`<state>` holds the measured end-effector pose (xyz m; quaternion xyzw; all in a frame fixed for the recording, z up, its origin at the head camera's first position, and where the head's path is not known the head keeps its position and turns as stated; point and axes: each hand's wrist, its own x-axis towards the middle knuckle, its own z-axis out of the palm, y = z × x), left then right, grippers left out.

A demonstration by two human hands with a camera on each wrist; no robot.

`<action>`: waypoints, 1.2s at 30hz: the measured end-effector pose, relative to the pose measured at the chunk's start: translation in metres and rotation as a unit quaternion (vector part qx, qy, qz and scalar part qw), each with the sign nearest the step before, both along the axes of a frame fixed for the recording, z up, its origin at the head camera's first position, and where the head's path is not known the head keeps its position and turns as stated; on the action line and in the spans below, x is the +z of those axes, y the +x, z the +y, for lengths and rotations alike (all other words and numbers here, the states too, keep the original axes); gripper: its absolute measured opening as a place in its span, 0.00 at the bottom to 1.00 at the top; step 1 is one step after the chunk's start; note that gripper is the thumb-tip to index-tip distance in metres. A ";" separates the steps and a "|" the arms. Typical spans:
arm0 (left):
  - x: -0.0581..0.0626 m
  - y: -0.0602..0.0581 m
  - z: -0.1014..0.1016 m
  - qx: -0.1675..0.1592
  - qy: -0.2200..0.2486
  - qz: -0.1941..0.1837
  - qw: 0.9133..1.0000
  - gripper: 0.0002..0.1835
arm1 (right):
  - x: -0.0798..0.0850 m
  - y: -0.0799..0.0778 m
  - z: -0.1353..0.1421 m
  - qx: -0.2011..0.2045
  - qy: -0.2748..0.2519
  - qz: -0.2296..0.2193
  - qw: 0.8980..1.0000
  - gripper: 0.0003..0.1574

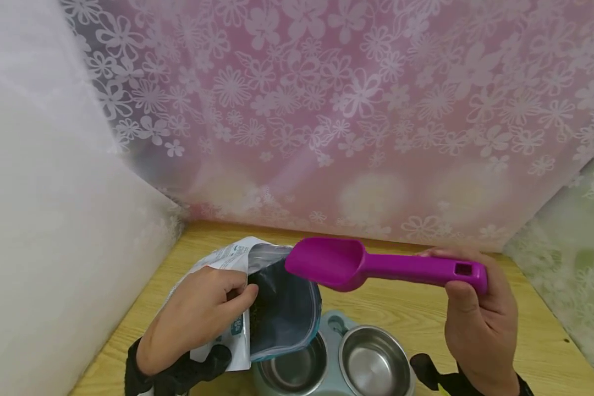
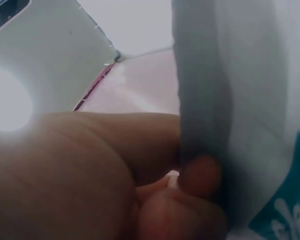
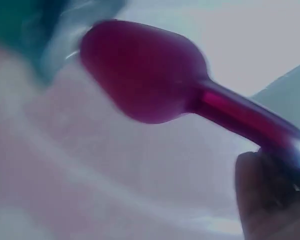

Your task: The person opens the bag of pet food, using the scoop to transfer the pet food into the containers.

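left hand [image 1: 198, 313] pinches one white bag [image 1: 297, 316] by its rim; right hand [image 1: 485, 324], apart from it, grips one purple scoop [image 1: 386, 267], long axis nearly level, blade pointing left at the bag's mouth. below, two steel bowls [image 1: 376, 363] share one holder [image 1: 333, 352] on the tabletop [image 1: 539, 330].

Forward-down head view, close wrist views, scoop [image 1: 386, 267] shared (head, right)

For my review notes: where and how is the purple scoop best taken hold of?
I'd grip the purple scoop by its long, slim handle, near the holed end, coming from the right, where the right hand holds it: its wide end points left, toward the open bag.
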<state>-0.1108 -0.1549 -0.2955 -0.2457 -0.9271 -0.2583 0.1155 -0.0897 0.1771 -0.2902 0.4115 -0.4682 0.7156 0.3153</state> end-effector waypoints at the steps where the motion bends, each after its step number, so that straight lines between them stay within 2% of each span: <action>1: 0.000 0.000 0.000 -0.002 0.000 0.001 1.000 0.25 | 0.002 0.004 -0.008 0.003 -0.025 0.013 1.000 0.19; 4: 0.001 0.000 0.000 -0.008 0.005 0.007 1.000 0.25 | 0.003 0.010 -0.025 0.011 -0.073 0.053 0.996 0.19; 6: 0.001 0.000 0.001 -0.012 0.008 0.012 1.000 0.25 | 0.002 0.013 -0.030 0.004 -0.078 0.066 0.995 0.19; 13: 0.001 0.000 0.001 -0.007 0.003 0.015 1.000 0.25 | 0.003 0.017 -0.035 -0.012 0.005 0.068 0.998 0.17; 18: 0.001 0.001 0.002 -0.007 0.000 0.005 1.000 0.24 | 0.006 0.016 -0.040 -0.029 0.085 0.065 0.994 0.16; 25: -0.002 0.001 0.003 -0.007 0.002 -0.003 1.000 0.24 | 0.002 0.012 -0.041 -0.101 0.181 0.037 0.978 0.16; 30: -0.003 0.000 0.004 -0.003 -0.003 -0.011 1.000 0.25 | -0.006 0.008 -0.041 -0.161 0.235 0.013 0.959 0.16; 36: -0.001 0.000 0.007 -0.004 -0.011 -0.021 1.000 0.24 | -0.011 0.007 -0.039 -0.186 0.273 -0.010 0.944 0.15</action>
